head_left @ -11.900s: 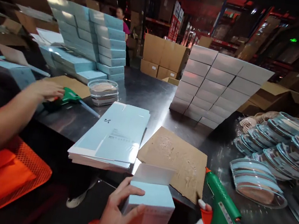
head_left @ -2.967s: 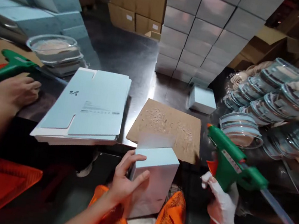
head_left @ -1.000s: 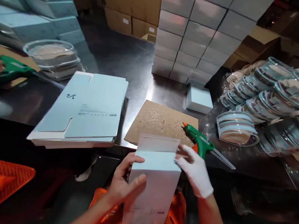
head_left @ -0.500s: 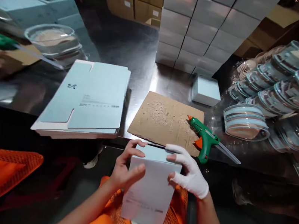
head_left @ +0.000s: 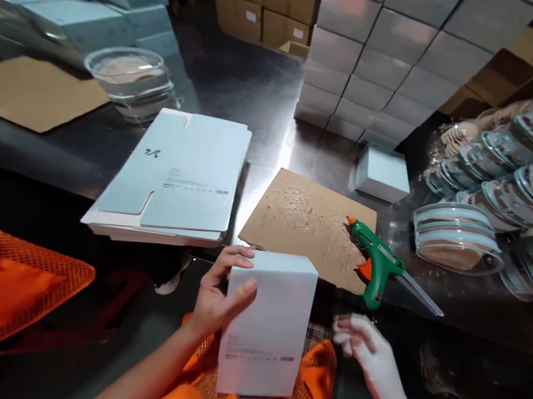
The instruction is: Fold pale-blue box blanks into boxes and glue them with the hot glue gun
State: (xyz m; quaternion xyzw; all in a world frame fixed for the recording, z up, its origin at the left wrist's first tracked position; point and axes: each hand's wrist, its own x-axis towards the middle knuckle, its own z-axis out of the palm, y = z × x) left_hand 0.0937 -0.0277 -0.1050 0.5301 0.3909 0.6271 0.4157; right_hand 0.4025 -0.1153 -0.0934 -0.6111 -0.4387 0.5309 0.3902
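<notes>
A white cardboard box (head_left: pixel 266 328) stands upright at my lap, its printed side facing me and its top closed. My left hand (head_left: pixel 226 291) grips its left edge, thumb on the near face and fingers over the top and side. To the right of the box, my right hand (head_left: pixel 371 354) in a white fingerless glove hangs in the air, blurred, fingers loosely bent and holding nothing. Just above that hand, a green glue gun (head_left: pixel 378 261) with an orange tip and trigger lies on a brown cardboard sheet (head_left: pixel 308 223), a clear glue stick at its rear.
Flat printed white cartons (head_left: pixel 193 181) are stacked on the metal table (head_left: pixel 260 77). Finished boxes (head_left: pixel 386 50) form a wall behind, with a single box (head_left: pixel 384 173) before it. Glass containers (head_left: pixel 457 236) stand at right, more glassware (head_left: pixel 131 80) at left. A person's orange vest (head_left: pixel 3 293) shows at left.
My right hand has let go of the box and moved right and down. The left hand still holds the box. At left, the other person's hand and green glue gun have left the view.
</notes>
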